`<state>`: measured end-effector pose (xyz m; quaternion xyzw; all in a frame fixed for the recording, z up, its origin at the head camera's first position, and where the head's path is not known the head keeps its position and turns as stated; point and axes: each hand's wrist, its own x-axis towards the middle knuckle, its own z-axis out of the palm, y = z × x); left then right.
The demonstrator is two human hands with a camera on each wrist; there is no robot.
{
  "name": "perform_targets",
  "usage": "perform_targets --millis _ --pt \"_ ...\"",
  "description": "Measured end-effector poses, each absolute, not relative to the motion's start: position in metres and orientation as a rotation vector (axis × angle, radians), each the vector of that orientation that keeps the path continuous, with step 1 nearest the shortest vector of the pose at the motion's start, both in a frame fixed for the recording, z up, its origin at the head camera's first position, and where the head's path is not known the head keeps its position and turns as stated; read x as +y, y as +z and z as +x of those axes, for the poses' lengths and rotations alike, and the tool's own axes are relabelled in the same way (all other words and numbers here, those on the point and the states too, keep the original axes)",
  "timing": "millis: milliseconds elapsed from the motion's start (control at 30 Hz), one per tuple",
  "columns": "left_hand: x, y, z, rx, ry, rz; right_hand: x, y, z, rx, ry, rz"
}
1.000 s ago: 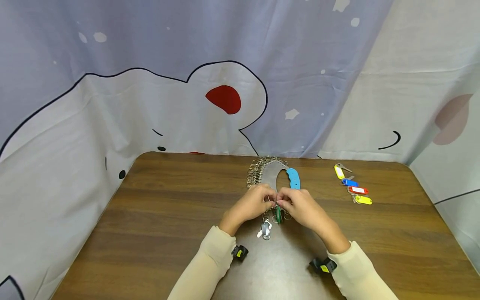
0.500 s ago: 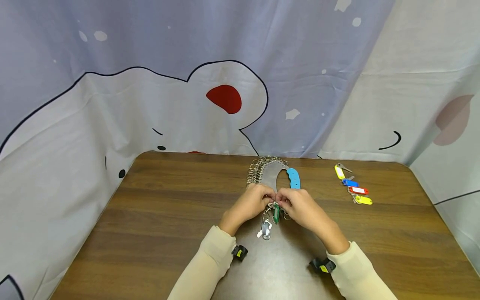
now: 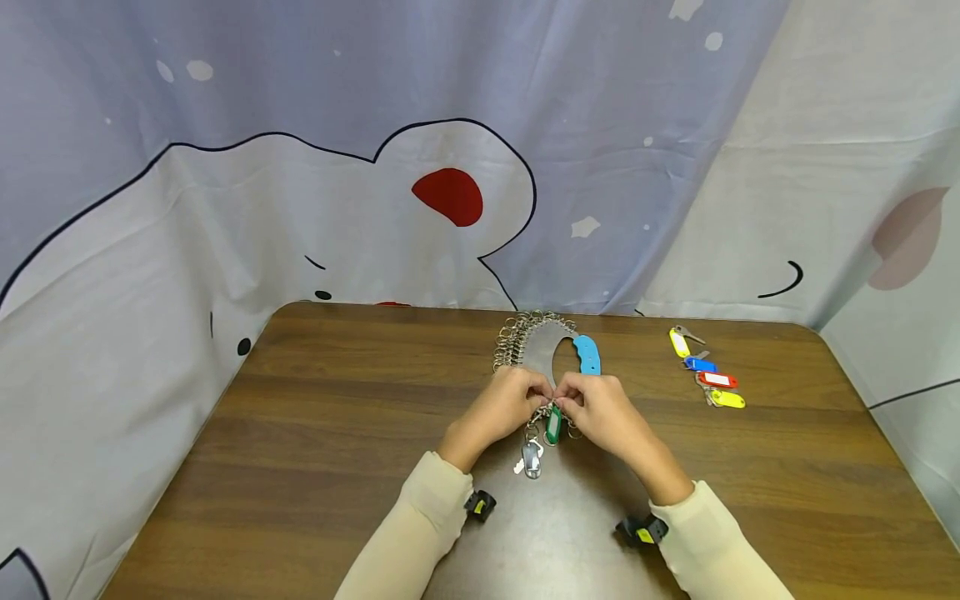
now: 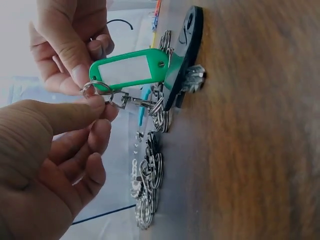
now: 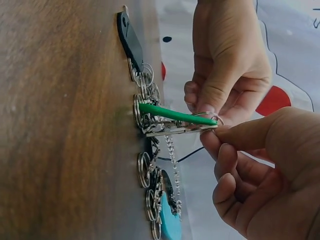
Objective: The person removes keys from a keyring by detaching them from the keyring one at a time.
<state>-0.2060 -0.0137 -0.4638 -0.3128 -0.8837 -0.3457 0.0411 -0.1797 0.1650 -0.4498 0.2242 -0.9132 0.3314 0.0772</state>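
Observation:
In the head view, my left hand [image 3: 506, 398] and right hand [image 3: 596, 407] meet at the near end of a grey crescent-shaped piece [image 3: 542, 343] fringed with metal rings. A green key tag [image 4: 125, 72] with a white label hangs from a small split ring [image 4: 104, 86]. Fingertips of my left hand [image 4: 55, 145] pinch this ring, and those of my right hand [image 4: 75, 45] pinch it from the other side. A metal key [image 5: 175, 131] lies alongside the tag in the right wrist view. Just nearer stands a dark key fob [image 3: 532, 460] with a key.
A blue handle [image 3: 588, 357] sits on the crescent's right side. Further right on the wooden table [image 3: 360, 400] lie tagged keys: a yellow tag [image 3: 679, 342], a blue tag [image 3: 701, 365], a red tag [image 3: 717, 380] and another yellow tag [image 3: 727, 399]. A printed curtain [image 3: 315, 208] hangs behind.
The green key tag has turned from edge-on so its white label faces up more. Both hands stay at the ring, with only slight finger and wrist shifts.

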Motion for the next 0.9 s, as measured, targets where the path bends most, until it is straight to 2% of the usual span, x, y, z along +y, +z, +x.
perform_targets --millis 567,900 --pt "-0.016 -0.458 -0.203 -2.825 -1.508 -0.759 0.166 -0.450 -0.181 -2.752 1.008 0.664" --pt "-0.008 -0.453 -0.196 -2.843 -1.202 -0.704 0.164 -0.451 -0.180 -2.741 0.947 0.643"
